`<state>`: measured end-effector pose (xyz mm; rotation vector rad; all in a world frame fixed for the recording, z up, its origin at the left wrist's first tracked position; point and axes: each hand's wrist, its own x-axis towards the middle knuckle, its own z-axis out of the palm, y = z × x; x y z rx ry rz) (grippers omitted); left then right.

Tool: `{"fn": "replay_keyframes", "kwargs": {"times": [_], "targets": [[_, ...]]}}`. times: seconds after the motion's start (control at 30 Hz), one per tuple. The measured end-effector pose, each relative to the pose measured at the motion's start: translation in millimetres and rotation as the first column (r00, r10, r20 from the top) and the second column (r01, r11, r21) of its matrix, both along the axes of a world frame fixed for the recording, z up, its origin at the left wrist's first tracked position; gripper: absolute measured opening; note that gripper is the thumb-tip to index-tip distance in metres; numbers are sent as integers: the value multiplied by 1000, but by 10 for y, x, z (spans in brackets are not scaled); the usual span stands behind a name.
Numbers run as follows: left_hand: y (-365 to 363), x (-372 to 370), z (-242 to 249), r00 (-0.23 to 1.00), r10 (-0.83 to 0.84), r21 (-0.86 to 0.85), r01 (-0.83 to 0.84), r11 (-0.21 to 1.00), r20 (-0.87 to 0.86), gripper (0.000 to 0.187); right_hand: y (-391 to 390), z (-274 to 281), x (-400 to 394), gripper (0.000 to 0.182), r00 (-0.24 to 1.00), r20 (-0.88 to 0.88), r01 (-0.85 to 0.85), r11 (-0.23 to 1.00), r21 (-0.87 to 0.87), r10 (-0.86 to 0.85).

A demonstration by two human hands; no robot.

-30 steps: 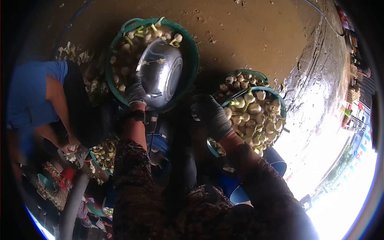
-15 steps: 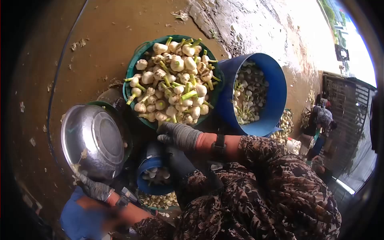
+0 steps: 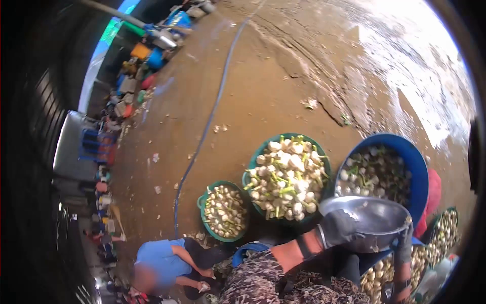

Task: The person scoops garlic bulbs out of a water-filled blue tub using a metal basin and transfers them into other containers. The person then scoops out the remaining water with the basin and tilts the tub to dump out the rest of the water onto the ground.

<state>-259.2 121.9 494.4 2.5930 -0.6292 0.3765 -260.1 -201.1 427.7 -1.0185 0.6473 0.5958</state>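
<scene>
A shiny metal basin (image 3: 387, 223) is held tilted between my two gloved hands, its inside facing up and looking bare. My left hand (image 3: 338, 229), in a grey glove, grips the near-left rim. On the far right side, my right hand (image 3: 403, 244) is closed on the edge. Behind the basin stands a big blue barrel (image 3: 419, 175) with garlic bulbs (image 3: 377, 177) in it; the basin overlaps its near rim. To the left, a green basket (image 3: 247, 178) is heaped with garlic bulbs (image 3: 291, 175) on short green stems.
A smaller green basket (image 3: 201, 203) of garlic stands farther left. A person in a blue shirt (image 3: 161, 261) sits beside it. More garlic (image 3: 415, 261) lies at lower right, near pink cloth (image 3: 433, 195). A blue hose (image 3: 215, 104) crosses the wet, muddy ground (image 3: 273, 86).
The basin has gone from bottom-up at the left to the blue barrel at the right. My right hand has left the large basket and now holds the basin too. The view has swung.
</scene>
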Motion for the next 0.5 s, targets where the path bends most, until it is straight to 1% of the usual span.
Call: {"fn": "replay_keyframes", "kwargs": {"times": [0.03, 0.07, 0.1, 0.13, 0.17, 0.2, 0.23, 0.27, 0.3, 0.33, 0.37, 0.4, 0.43, 0.47, 0.5], "targets": [[-162, 150, -161, 982, -147, -159, 127, 979, -122, 25, -225, -93, -4, 70, 994, -73, 80, 995, 57, -76], [-460, 200, -344, 987, -157, -232, 145, 962, -36, 27, -516, -180, -106, 75, 984, -130, 134, 988, 77, -123], [-675, 265, -449, 957, -275, -293, 238, 926, -94, 27, -530, 91, -107, 67, 983, -173, 80, 994, 79, -65], [-828, 342, -449, 939, -311, -262, 266, 928, -145, 29, -519, 392, -102, 60, 977, -213, 24, 996, 84, -6], [-1029, 280, -462, 936, -329, -218, 296, 930, -129, 27, -650, 431, -168, 60, 974, -225, 26, 996, 82, -7], [-1201, 239, -500, 931, -348, -174, 326, 929, -114, 26, -817, 394, -283, 57, 991, -105, -90, 996, -30, 86], [-1342, 227, -558, 908, -403, -123, 389, 913, -115, 23, -977, 331, -413, 54, 981, 5, -191, 970, -152, 194], [-1425, 230, -603, 882, -457, -73, 451, 889, -118, 20, -1122, 250, -531, 52, 945, 100, -273, 920, -281, 311], [-1429, 276, -588, 874, -482, -45, 480, 876, -70, 14, -1236, 167, -609, 50, 884, 177, -333, 849, -411, 432], [-1420, 331, -655, 872, -482, -53, 479, 876, -80, 14, -1138, 263, -552, 48, 800, 232, -369, 758, -537, 553], [-1400, 404, -761, 858, -510, -76, 506, 859, -63, 13, -985, 294, -406, 69, 993, -107, 52, 997, -50, -58], [-1478, 370, -803, 819, -572, -139, 562, 815, -42, 12, -570, 736, -278, 90, 618, -627, 684, 718, 129, -475], [-1460, 396, -787, 786, -611, -134, 598, 790, -94, 13, -388, 748, -179, 81, 597, -667, 742, 622, 249, -446], [-1379, 474, -857, 743, -653, -93, 647, 757, -146, 13, -208, 759, -80, 72, 581, -709, 782, 515, 351, -399], [-1420, 484, -834, 709, -693, -180, 670, 720, -130, 10, -149, 547, -128, 69, 668, -642, 656, 705, 269, -376]]}}
